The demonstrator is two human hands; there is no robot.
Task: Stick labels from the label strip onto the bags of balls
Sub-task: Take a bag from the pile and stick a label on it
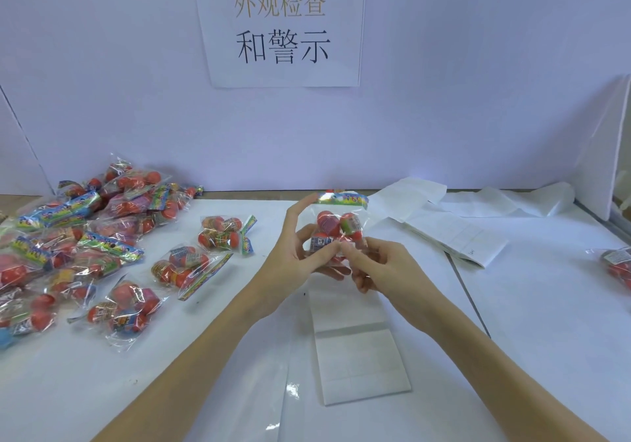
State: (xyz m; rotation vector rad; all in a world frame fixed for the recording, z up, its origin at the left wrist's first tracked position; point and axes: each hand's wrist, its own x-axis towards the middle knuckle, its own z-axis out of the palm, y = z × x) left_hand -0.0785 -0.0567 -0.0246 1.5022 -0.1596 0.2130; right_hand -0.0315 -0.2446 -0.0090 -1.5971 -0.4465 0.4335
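We have a single view, from a camera worn on the person's head. It looks forward and down over the white table (532, 339), close enough that both forearms run in from the bottom edge and meet near the middle of the frame. The far side of the view faces a pale wall with a paper sign (280, 25) hung at top centre. The wide lens bends the edges: the table's back line curves, and the pile of bags (68, 247) at left looks stretched. No second view shares the scene.
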